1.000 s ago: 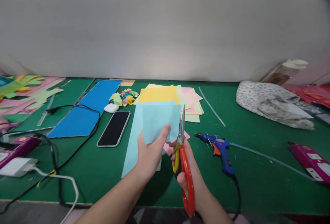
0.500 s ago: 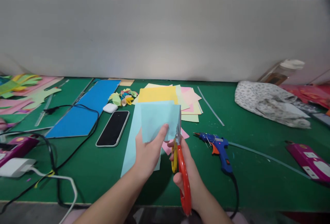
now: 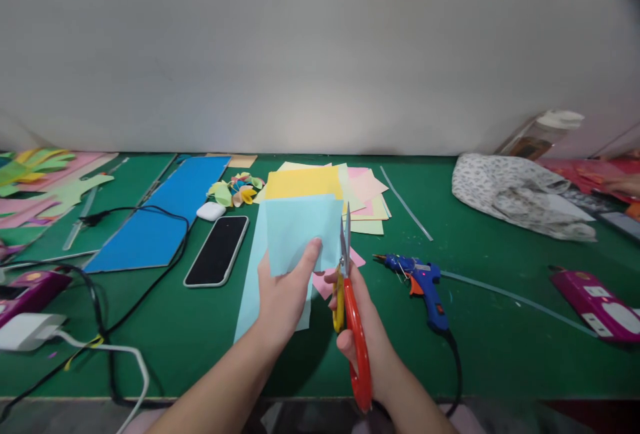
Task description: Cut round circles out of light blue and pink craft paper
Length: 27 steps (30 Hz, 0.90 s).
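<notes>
Between thumb and fingers, my left hand pinches a light blue piece of paper, held up above the table. Just right of it, my right hand grips scissors with one red and one yellow handle. The blades point away from me and stand slightly apart, close beside the paper's right edge. Beneath my hands lies a longer light blue sheet. Behind the held piece is a stack of coloured paper with a yellow sheet on top. Part of a pink scrap shows between my hands.
A blue glue gun with its cord lies to the right. On the left are a phone, a white case, small paper flowers, a blue board and cables. A patterned cloth and a bottle stand far right.
The light blue paper has shifted a little left, away from the scissors. The blades, earlier at the paper's right edge, now show apart beside it. The view has turned slightly.
</notes>
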Available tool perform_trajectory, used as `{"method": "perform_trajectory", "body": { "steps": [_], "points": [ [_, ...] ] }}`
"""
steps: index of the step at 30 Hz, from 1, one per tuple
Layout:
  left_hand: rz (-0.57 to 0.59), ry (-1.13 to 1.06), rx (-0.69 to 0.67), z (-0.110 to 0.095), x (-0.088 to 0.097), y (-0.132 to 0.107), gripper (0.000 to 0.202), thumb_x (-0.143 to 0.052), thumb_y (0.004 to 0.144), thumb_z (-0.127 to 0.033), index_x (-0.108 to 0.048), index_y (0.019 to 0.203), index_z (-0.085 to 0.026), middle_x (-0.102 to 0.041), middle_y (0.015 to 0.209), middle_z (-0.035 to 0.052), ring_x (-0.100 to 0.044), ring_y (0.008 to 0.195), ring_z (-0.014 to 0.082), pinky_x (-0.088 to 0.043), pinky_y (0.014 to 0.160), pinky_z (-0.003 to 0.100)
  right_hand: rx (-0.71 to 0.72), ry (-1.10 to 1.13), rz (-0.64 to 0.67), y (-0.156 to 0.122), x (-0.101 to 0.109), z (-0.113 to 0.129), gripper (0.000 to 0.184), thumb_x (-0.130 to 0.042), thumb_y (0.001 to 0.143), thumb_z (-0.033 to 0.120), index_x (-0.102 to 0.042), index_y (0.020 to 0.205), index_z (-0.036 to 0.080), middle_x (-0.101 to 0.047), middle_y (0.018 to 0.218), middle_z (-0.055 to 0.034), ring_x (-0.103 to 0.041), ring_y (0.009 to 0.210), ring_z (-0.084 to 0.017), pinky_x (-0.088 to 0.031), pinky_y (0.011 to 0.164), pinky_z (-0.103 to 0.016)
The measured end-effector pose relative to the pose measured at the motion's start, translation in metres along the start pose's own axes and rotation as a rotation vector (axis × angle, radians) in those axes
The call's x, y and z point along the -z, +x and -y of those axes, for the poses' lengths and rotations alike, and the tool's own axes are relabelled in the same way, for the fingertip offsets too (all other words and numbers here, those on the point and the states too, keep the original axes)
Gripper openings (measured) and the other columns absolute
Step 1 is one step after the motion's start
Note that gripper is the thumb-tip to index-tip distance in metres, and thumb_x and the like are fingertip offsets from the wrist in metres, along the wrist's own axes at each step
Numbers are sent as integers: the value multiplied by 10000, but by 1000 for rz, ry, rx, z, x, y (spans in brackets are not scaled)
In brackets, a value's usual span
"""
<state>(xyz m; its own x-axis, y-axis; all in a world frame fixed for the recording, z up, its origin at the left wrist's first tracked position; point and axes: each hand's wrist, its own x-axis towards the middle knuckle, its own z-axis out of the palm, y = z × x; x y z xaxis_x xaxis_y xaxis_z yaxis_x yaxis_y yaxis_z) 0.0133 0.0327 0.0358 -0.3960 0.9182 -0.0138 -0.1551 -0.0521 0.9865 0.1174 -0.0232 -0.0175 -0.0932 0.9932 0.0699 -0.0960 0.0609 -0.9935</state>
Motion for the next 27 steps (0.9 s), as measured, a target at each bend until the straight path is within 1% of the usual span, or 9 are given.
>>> {"method": "perform_trajectory", "body": {
  "steps": [2,4,8,11,14,18,23,27],
  "points": [
    [25,18,-20,2,2,1,286,-745,665,-338,-647,843,-137,-698,749,36,-637,635,173,-536,606,280,29,-21,31,1,1,-1,954,-459,644,830,-314,1417,292,-481,1259,-108,-509,1060,-283,-471,910,-425],
    [50,27,-20,4,4,2,283,-740,678,-349,-646,846,-141,-697,744,33,-634,623,170,-537,599,278,46,-44,34,1,2,-2,935,-463,662,816,-317,1420,290,-476,1273,-113,-502,1086,-296,-460,924,-439],
    [22,10,13,4,4,2,272,-758,664,-348,-647,812,-149,-686,700,15,-607,563,144,-525,550,253,48,-71,43,2,3,-3,955,-479,657,809,-306,1433,280,-473,1284,-123,-493,1112,-312,-449,934,-455],
    [42,9,16,5,4,1,272,-756,671,-346,-652,831,-151,-690,718,13,-605,558,135,-529,564,252,56,-54,41,2,2,-2,972,-475,651,813,-297,1439,272,-484,1268,-124,-508,1086,-301,-454,928,-445],
    [65,13,20,4,5,1,274,-753,676,-347,-654,841,-152,-692,727,15,-617,579,143,-534,584,259,46,-44,35,2,2,1,953,-498,646,802,-330,1420,272,-505,1238,-118,-526,1052,-284,-476,904,-417],
    [33,12,36,1,3,-1,264,-757,662,-347,-650,797,-147,-687,695,18,-629,598,164,-532,585,270,36,-42,16,3,2,4,938,-529,631,790,-370,1399,276,-528,1201,-113,-528,1046,-288,-482,894,-412],
    [77,22,34,2,5,0,269,-746,678,-351,-655,833,-151,-704,737,27,-650,656,173,-536,613,262,43,-19,22,3,2,2,958,-527,620,799,-354,1409,284,-523,1205,-110,-533,1034,-284,-487,886,-405],
    [82,26,31,4,7,0,293,-744,680,-354,-659,868,-146,-711,755,33,-656,671,177,-534,622,259,31,-9,12,3,0,1,957,-524,633,795,-341,1417,278,-525,1190,-111,-536,1018,-277,-497,870,-401]
  ]
}}
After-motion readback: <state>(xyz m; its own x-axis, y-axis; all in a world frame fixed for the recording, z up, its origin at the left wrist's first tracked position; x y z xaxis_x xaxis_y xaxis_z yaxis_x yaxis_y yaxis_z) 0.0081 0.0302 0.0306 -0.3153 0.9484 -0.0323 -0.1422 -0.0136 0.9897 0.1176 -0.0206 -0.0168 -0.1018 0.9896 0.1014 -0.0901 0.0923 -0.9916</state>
